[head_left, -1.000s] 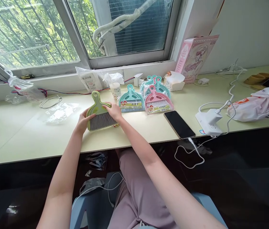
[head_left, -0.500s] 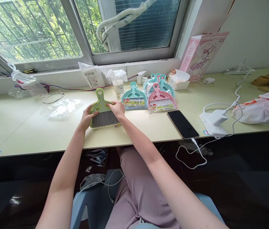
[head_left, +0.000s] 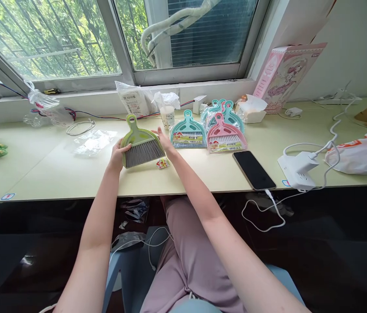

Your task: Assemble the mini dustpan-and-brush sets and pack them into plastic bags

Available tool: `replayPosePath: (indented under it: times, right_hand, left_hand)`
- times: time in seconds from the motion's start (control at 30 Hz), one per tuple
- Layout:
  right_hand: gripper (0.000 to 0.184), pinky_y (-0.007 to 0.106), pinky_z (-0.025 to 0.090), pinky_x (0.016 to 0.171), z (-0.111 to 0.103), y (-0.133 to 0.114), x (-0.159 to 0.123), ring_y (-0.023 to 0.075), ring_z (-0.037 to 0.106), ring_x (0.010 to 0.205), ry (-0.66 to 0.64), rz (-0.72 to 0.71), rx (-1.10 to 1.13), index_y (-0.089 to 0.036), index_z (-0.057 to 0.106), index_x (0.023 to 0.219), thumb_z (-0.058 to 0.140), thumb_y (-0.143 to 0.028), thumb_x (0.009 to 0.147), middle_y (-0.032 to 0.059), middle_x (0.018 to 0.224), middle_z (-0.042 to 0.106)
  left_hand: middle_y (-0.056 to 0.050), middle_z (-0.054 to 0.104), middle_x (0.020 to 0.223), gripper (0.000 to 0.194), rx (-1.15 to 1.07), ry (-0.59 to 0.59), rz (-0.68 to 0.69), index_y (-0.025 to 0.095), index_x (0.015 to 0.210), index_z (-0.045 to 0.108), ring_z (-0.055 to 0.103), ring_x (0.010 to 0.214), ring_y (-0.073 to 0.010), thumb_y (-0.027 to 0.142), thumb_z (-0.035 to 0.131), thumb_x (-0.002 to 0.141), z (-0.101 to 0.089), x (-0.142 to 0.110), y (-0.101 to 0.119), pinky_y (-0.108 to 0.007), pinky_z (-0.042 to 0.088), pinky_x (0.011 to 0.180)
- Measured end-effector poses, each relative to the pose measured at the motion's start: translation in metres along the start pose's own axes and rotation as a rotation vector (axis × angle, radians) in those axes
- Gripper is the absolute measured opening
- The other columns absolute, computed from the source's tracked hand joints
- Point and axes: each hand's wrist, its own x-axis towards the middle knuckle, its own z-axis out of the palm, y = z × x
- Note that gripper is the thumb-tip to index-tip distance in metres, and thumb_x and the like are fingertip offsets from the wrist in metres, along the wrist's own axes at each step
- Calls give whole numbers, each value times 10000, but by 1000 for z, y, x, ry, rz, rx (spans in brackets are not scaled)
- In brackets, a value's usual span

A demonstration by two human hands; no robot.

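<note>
Left hand (head_left: 118,155) curled round the lower left edge of a green hand brush (head_left: 140,138), fingers closed on it, brush on the desk (head_left: 40,176) with grey bristles pointing toward the right hand. Right hand (head_left: 165,141) open, fingers spread, just beside the brush's right edge, holding nothing. Small printed label (head_left: 163,163) lies just below the bristles. To the right, a bagged teal dustpan set (head_left: 188,134) and a bagged pink one (head_left: 225,139), more teal ones (head_left: 227,116) behind them. Black phone (head_left: 254,170) on a charging cable (head_left: 263,215) near the desk edge. Crumpled clear plastic film (head_left: 94,142) left of the brush, white cup (head_left: 167,117) by the window sill
</note>
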Motion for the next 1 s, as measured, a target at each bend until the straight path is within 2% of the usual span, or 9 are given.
replayPosePath:
  times: [0.1, 0.2, 0.3, 0.43, 0.57, 0.7, 0.77, 0.9, 1.0]
  right_hand:
    - [413, 258, 509, 933, 1, 4, 0, 148, 700, 1069, -28, 5, 61, -220, 613, 1392, 346, -295, 1086, 71, 1239, 738]
    - [354, 320, 449, 1063, 9, 7, -8, 214, 573, 1292, -81, -21, -141, -171, 656, 1318, 463, -180, 1021, 105, 1356, 666]
    - [402, 447, 372, 1150, 20, 8, -17, 312, 442, 1396, -224, -58, -358, -162, 628, 1350, 613, -226, 953, 147, 1451, 572]
    - [548, 458, 409, 1126, 26, 7, -20, 306, 387, 1421, -352, -46, -332, -208, 527, 1447, 636, -150, 913, 128, 1506, 498]
    - [658, 442, 468, 1068, 27, 3, -19, 311, 374, 1406, -382, -9, -272, -227, 518, 1439, 699, -77, 825, 128, 1485, 472]
    - [617, 479, 490, 1028, 31, 0, -18, 361, 369, 1387, -325, 82, -302, -212, 600, 1317, 828, -151, 747, 160, 1425, 455]
    - [588, 459, 503, 1010, 32, 1, -16, 365, 389, 1371, -312, 100, -296, -205, 641, 1232, 873, -154, 694, 160, 1407, 448]
    - [735, 380, 535, 928, 31, 3, -13, 316, 530, 1230, -340, 87, -199, -181, 627, 1237, 908, -74, 566, 155, 1374, 477]
    - [698, 342, 534, 871, 28, 5, -11, 254, 627, 1018, -376, 76, -79, -148, 661, 1161, 905, -40, 516, 119, 1217, 613]
  left_hand:
    - [-111, 716, 1149, 484, -167, 217, -31, 174, 1169, 664, 674, 1126, -292, 310, 769, 716, -14, 8, -5, -379, 583, 970]
    - [-96, 713, 1012, 319, -315, 364, -124, 181, 1084, 667, 696, 1056, -268, 242, 682, 771, -27, 12, -11, -368, 612, 923]
    - [-79, 694, 939, 283, -383, 369, -199, 185, 1052, 663, 704, 1005, -247, 179, 653, 769, -32, 15, -18, -349, 616, 908]
    - [-66, 698, 946, 396, -358, 361, -182, 188, 1098, 665, 692, 1015, -235, 124, 723, 712, -28, 19, -29, -336, 606, 919]
    - [-72, 697, 986, 470, -313, 360, -189, 195, 1097, 667, 682, 1047, -254, 91, 773, 651, -27, 23, -35, -359, 601, 933]
    - [-84, 693, 1020, 462, -318, 368, -181, 187, 1088, 668, 682, 1066, -260, 89, 774, 649, -33, 25, -36, -363, 600, 933]
    - [-84, 698, 1023, 491, -325, 377, -177, 186, 1109, 665, 690, 1045, -252, 81, 779, 643, -36, 27, -37, -352, 606, 913]
    - [-70, 716, 994, 575, -326, 394, -172, 200, 1175, 662, 710, 946, -217, 62, 791, 632, -36, 27, -38, -307, 627, 823]
    - [-59, 725, 971, 563, -312, 398, -173, 206, 1168, 669, 716, 906, -205, 55, 787, 639, -33, 26, -37, -299, 637, 782]
